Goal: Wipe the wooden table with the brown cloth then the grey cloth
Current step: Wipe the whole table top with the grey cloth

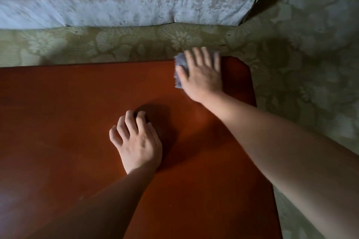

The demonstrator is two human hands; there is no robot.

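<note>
At the table's [77, 122] far right corner the right hand [202, 77] presses the grey cloth [179, 64] flat, fingers straight and slightly apart. Soft and light, it will likely bunch; a flat palm on its middle suits. The left hand [138, 143] rests with fingers bent and spread; whether it holds anything, I cannot tell.

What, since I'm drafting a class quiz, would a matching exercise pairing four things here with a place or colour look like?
Things:
1 grey cloth
2 left hand
3 sofa
4 carpet

Places or colours:
A pale blue, cushioned
B green, floral
C under the right hand, at the wooden table's far right corner
D mid-table

Pairs: 1-C, 2-D, 3-A, 4-B.
</note>
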